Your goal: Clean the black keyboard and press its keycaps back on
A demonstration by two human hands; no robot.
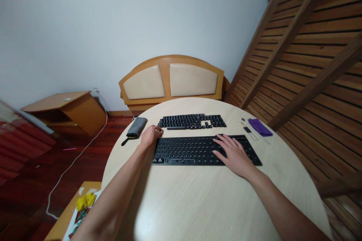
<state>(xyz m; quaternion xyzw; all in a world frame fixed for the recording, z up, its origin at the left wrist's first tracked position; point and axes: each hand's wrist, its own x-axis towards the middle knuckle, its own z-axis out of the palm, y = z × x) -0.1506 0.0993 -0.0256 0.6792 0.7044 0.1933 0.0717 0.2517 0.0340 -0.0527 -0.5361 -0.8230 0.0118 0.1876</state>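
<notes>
A black keyboard base (192, 150) with its keycaps removed lies on a round pale table (203, 203). Behind it, the loose black keycaps (192, 121) are laid out in rows. My left hand (149, 135) is curled at the left end of the keycap rows, fingertips pinched at a keycap there. My right hand (233, 152) lies flat on the right part of the keyboard base, fingers stretched out.
A grey pouch (136, 127) lies left of the keycaps. A purple cloth (260, 127) and small tools (247, 128) sit at the right. A wooden headboard (172, 81) stands behind the table, slatted wood (311, 64) at right, a low cabinet (70, 111) at left.
</notes>
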